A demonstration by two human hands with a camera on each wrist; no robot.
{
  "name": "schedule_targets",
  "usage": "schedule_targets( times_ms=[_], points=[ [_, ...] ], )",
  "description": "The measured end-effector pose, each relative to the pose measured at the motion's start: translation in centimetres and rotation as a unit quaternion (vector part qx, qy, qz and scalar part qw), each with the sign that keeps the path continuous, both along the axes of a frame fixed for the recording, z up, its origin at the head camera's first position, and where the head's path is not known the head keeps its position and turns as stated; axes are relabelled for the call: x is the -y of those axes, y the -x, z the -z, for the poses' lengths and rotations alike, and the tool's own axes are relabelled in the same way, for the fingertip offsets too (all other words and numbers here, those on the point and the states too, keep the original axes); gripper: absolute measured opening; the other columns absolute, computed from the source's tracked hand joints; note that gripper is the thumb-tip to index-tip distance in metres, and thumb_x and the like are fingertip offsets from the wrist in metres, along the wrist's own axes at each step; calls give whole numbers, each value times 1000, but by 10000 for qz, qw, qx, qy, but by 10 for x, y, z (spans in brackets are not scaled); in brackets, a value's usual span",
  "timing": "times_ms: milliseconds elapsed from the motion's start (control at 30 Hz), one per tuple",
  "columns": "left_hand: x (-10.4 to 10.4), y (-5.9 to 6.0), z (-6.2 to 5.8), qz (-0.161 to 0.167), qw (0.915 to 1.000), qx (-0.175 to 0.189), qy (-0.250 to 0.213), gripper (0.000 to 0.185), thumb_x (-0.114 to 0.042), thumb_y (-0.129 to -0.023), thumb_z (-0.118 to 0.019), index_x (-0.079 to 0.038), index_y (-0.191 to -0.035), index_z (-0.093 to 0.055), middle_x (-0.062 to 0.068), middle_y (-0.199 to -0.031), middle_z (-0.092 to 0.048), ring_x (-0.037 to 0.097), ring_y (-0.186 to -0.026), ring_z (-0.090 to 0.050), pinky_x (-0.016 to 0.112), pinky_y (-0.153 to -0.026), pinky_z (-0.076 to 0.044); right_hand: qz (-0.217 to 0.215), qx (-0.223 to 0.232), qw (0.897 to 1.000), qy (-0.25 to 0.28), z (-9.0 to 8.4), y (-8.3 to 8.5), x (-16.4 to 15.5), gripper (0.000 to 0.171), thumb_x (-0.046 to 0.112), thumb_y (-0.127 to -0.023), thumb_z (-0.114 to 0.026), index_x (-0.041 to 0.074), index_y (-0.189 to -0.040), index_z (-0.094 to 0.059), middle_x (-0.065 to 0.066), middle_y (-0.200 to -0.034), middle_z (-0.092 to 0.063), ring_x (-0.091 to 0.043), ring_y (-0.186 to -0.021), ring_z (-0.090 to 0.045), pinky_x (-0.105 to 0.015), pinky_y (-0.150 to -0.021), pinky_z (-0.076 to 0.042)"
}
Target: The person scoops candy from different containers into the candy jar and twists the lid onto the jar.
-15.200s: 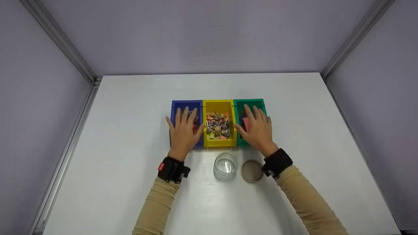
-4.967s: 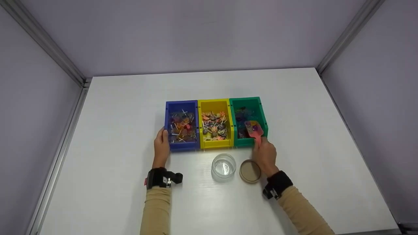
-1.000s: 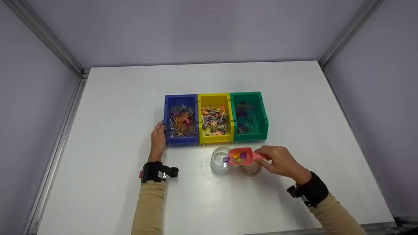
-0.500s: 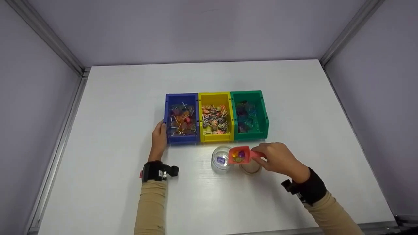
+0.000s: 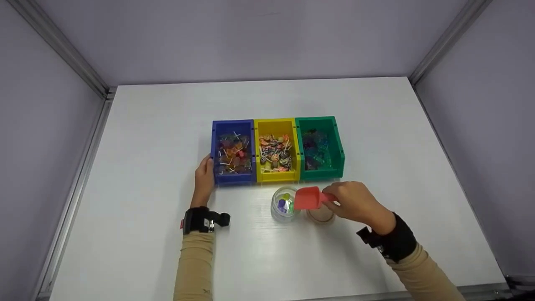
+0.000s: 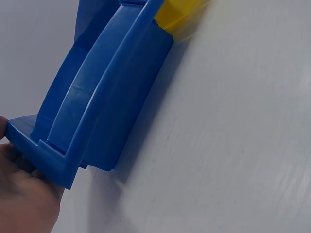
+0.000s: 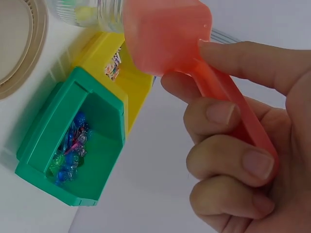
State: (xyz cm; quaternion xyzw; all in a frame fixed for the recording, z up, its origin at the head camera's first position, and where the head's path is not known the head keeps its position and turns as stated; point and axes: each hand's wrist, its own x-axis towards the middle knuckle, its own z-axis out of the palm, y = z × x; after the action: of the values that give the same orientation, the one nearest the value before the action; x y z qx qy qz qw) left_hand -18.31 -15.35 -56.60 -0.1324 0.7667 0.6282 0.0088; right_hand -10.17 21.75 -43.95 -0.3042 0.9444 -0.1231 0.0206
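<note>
Scoop (image 5: 308, 198) is being tipped over jar (image 5: 284, 205) by right hand (image 5: 355, 202), fingers curled round its handle.
Lid (image 5: 320, 215) at jar's 3 o'clock is being partly hidden; blue bin (image 5: 232, 179) is being touched by left hand (image 5: 204, 180), grip unclear.

Tan sleeves (image 5: 194, 263), seemingly black wrist straps (image 5: 200, 220)

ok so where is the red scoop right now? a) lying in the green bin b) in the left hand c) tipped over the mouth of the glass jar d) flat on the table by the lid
c: the right hand holds the red scoop tilted over the open glass jar, which has candies inside, while the left hand rests against the blue bin.
</note>
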Motion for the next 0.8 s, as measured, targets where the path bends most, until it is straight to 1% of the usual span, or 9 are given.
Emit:
schedule_targets(
  times_ms=[133, 300, 467, 667, 800],
  points=[
    [0, 0, 0, 7, 10000, 71, 16, 47, -20, -106, -33, 6, -145, -35, 25, -152, -36, 37, -146, -30, 45, -125, -24, 52, 119, 9999, -4, 1, -1, -1, 13, 16, -83, -74, 4, -86, -73, -6, -72, -72, -12, -58, -58, -26, -54, -54],
    [0, 0, -1, 15, 10000, 63, 74, 47, -20, -106, -34, 6, -145, -37, 25, -151, -38, 37, -146, -32, 45, -124, -25, 96, 213, 9997, -47, 0, -1, -1, 14, 16, -83, -74, 3, -88, -73, -6, -73, -72, -13, -59, -58, -27, -55, -55],
    [-1, 0, -2, 19, 10000, 81, 6, 47, -21, -106, -33, 5, -146, -36, 24, -152, -37, 36, -146, -31, 45, -124, -25, 185, 290, 9994, -57, -3, -1, -2, 16, 17, -83, -74, 2, -91, -73, -7, -75, -73, -12, -60, -58, -27, -56, -55],
    [-1, 0, 0, 36, 10000, 71, 38, 48, -23, -106, -32, 4, -146, -35, 24, -153, -37, 36, -146, -30, 44, -125, -25, 484, 542, 9974, -7, -10, 0, -5, 19, 15, -84, -73, 0, -95, -71, -10, -80, -73, -16, -64, -61, -32, -59, -57],
    [-1, -2, 1, 51, 9998, 141, -116, 50, -25, -107, -32, 3, -148, -32, 22, -155, -33, 34, -148, -27, 43, -126, -22, 675, 662, 9955, -1, -14, 3, -10, 24, 16, -83, -73, -1, -99, -68, -12, -79, -73, -15, -63, -60, -30, -57, -55]
  ],
)
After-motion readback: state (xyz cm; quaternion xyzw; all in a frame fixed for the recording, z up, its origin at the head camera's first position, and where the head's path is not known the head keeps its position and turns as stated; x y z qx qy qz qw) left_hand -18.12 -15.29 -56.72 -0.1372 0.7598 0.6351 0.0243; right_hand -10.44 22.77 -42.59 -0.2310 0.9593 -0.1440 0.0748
